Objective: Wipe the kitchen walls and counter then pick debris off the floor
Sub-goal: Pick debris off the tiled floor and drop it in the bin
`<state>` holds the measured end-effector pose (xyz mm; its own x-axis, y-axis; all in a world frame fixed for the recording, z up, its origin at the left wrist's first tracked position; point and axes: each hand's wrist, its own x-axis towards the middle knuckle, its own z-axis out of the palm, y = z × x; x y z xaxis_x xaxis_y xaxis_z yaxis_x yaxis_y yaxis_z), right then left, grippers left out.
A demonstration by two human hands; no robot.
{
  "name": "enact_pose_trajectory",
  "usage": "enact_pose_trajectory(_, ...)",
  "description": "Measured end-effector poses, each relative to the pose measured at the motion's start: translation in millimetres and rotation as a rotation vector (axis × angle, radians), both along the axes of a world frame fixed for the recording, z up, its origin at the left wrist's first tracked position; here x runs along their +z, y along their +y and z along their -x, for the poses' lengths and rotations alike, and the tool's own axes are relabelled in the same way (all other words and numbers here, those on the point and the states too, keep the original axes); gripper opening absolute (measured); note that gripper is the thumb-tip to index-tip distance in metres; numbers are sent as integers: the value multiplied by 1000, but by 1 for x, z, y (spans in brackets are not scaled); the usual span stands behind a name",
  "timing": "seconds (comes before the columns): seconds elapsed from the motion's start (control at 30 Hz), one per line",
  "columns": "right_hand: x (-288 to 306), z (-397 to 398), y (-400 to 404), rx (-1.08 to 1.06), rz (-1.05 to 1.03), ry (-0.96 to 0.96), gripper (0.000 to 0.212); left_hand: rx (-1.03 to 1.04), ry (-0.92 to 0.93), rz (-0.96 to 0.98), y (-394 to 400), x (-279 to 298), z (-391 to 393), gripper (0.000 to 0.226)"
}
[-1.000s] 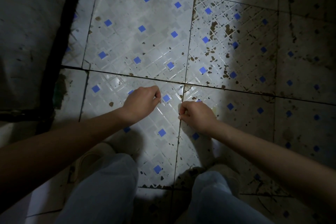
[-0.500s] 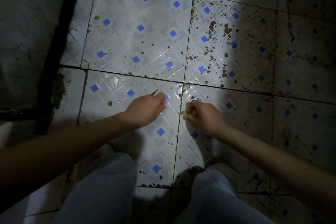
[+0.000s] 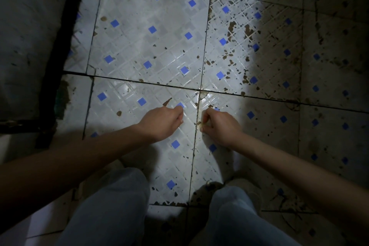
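The floor of white tiles with small blue squares is lit in the middle and strewn with brown debris flecks, thickest on the right tile. My left hand has its fingers curled and its fingertips down on the tile, just right of a brown flake; nothing shows inside it. My right hand is curled on the tile beside the grout line and pinches a small pale scrap at its fingertips. The hands are about a palm's width apart.
My knees in grey trousers fill the bottom of the view. A dark wall with a black strip along its base runs down the left. The right part of the floor lies in shadow and is dirty.
Both hands have shifted a little forward and to the right along the grout line. The brown flake by my left hand has come into view.
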<state>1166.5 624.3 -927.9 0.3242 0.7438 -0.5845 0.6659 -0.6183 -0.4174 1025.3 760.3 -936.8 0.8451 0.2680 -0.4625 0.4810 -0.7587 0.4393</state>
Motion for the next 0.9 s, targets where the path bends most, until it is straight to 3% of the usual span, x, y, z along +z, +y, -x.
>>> enact_pose_trajectory(0.4,0,-1,-4,98,63,-31,23,-23,-12,7,0,-2,1,21)
enact_pose_trajectory(0.57,4,-3,-8,31,34,0,21,-45,-38,26,-2,-1,0,15)
enact_pose_trajectory(0.77,8,-4,-11,-52,11,58,20,-25,-43,77,-4,2,-4,30)
enact_pose_trajectory(0.9,7,-2,-12,-108,-21,82,31,-11,-44,142,-6,3,-6,39)
